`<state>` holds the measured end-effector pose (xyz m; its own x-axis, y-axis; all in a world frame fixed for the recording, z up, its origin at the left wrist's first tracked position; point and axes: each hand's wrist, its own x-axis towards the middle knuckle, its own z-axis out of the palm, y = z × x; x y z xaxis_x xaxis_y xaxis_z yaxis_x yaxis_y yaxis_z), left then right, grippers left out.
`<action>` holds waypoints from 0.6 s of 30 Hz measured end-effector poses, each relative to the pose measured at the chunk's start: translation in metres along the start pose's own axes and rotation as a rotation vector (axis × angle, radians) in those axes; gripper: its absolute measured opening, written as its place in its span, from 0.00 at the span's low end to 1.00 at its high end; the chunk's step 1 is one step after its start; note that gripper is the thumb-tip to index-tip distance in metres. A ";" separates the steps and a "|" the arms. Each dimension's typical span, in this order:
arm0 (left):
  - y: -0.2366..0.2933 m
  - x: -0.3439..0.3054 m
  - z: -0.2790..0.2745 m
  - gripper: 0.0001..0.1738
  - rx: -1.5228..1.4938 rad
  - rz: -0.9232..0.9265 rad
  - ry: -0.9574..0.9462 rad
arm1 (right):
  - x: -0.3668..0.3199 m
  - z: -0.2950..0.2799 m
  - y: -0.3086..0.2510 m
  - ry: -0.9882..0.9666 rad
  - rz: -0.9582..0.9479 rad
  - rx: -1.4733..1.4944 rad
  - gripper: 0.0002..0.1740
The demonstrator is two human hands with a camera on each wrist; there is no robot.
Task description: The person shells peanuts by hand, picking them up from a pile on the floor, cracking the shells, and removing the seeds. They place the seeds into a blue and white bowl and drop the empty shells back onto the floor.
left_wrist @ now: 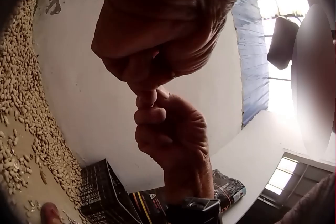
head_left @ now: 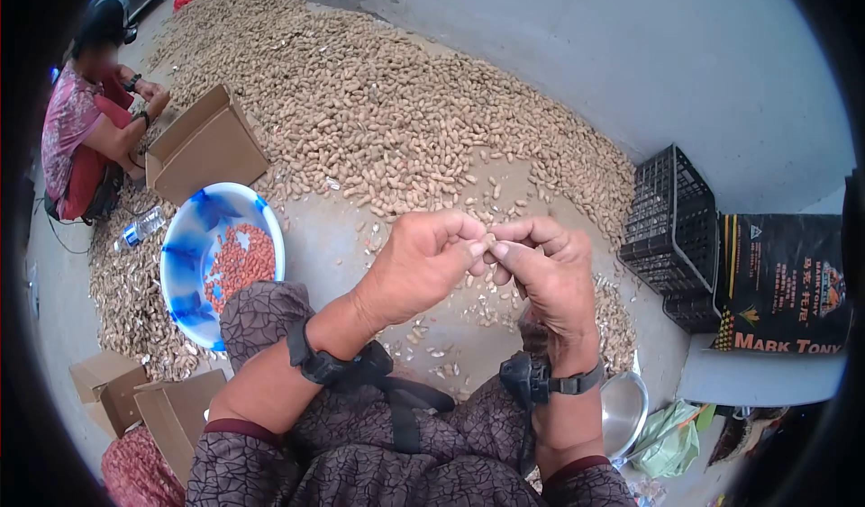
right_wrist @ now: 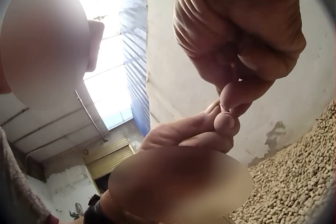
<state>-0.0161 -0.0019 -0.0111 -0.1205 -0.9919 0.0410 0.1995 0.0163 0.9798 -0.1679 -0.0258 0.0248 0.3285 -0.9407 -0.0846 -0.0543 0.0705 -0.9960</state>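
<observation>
My left hand and right hand meet fingertip to fingertip above the floor. Both pinch a small peanut between thumb and forefinger, and the fingers cover most of it. In the left wrist view, the right hand comes up from below to touch the left fingertips; the peanut is hidden there. Beyond the hands spreads a big heap of unshelled peanuts. To the left stands a blue and white basin with shelled red peanut kernels inside.
Another person squats at far left behind a cardboard box. A water bottle lies on shells by the basin. Black crates, a printed black bag and a metal bowl stand at right. More cardboard boxes lie lower left.
</observation>
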 end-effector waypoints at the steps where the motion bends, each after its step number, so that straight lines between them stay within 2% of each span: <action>1: 0.002 0.000 -0.001 0.07 0.070 0.023 -0.023 | 0.000 0.000 0.001 -0.002 0.002 -0.003 0.04; 3: 0.002 -0.001 -0.004 0.07 0.136 0.037 -0.046 | 0.000 0.000 0.003 -0.004 0.014 -0.004 0.04; 5: 0.002 -0.001 -0.007 0.07 0.185 -0.047 -0.134 | 0.000 0.001 0.001 -0.016 0.014 -0.051 0.04; 9: 0.007 -0.003 -0.006 0.07 0.135 -0.167 -0.138 | 0.000 0.004 0.000 -0.010 0.033 -0.103 0.03; 11: 0.001 -0.003 -0.004 0.08 0.232 -0.038 -0.122 | 0.001 0.003 0.005 0.003 0.033 -0.092 0.03; 14: -0.003 -0.002 0.003 0.07 0.318 -0.020 -0.005 | 0.004 0.008 0.012 0.077 0.039 -0.105 0.03; 18: -0.012 -0.001 0.010 0.07 0.181 0.025 0.091 | 0.005 0.008 0.011 0.118 0.101 0.115 0.03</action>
<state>-0.0286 -0.0002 -0.0210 -0.0279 -0.9980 0.0562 0.0224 0.0556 0.9982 -0.1590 -0.0275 0.0130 0.2132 -0.9588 -0.1876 0.0285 0.1980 -0.9798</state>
